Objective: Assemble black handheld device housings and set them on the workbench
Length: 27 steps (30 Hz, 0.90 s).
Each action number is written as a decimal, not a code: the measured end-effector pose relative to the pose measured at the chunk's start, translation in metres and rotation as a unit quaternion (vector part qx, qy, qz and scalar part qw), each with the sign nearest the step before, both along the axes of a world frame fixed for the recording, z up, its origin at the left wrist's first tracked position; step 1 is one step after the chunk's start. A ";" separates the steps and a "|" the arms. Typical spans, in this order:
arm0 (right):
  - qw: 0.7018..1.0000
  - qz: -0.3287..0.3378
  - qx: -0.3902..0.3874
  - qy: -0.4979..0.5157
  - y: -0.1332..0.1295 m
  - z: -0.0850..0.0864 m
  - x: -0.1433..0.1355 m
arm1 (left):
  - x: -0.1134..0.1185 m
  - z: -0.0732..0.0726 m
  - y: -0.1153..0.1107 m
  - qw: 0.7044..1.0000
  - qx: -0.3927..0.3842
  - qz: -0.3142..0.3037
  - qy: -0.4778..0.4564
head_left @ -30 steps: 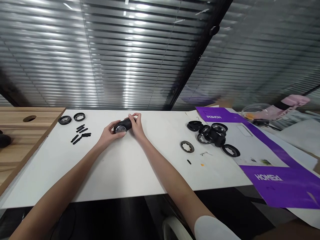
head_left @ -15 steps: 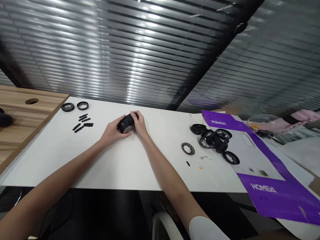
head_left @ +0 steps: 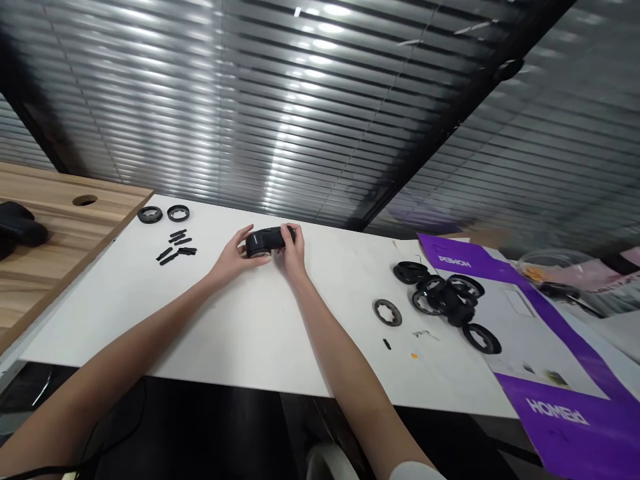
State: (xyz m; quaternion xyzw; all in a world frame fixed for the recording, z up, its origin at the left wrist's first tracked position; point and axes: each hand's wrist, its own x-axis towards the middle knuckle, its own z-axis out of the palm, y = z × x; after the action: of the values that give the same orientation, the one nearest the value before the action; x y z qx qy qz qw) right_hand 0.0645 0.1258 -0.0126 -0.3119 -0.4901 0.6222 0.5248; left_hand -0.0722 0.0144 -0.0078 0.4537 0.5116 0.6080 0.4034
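Observation:
A black handheld device [head_left: 265, 239] with a rounded head and a thick handle is held sideways just above the white table. My right hand [head_left: 293, 250] wraps around its handle, with the thumb over the top. My left hand [head_left: 235, 257] is beside the head, fingers spread and lifted off it, thumb stretched beneath. Whether that thumb touches the device I cannot tell. The head's round face, tilted downward, is mostly hidden.
Two black rings [head_left: 179, 213] and several black strips [head_left: 177, 247] lie on the left. On the right are a flat ring [head_left: 387, 312], a small black piece [head_left: 387, 344], an orange bit [head_left: 414, 356], piled black parts [head_left: 445, 297] and a purple-and-white package [head_left: 560, 410]. A wooden board [head_left: 60, 220] borders the left.
My left hand has loosened its fingers from the device's head. The device has turned more sideways, so its round face shows less. The whole view has shifted slightly.

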 end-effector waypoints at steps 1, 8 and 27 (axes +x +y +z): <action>1.000 -0.002 0.019 0.001 0.001 0.000 0.000 | -0.002 0.000 0.003 0.999 -0.016 0.007 -0.034; 0.989 0.046 0.134 -0.034 -0.002 0.000 0.003 | -0.010 0.001 0.009 0.985 -0.051 -0.014 -0.166; 0.994 -0.038 0.079 -0.071 -0.005 0.000 -0.003 | 0.010 -0.023 -0.002 0.837 0.187 0.112 0.502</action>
State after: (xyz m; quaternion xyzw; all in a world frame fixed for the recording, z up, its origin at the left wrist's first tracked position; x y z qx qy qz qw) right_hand 0.0615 0.1209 -0.0128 -0.3313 -0.5616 0.5370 0.5352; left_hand -0.0620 0.0129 -0.0304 0.7034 0.5676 0.4217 -0.0726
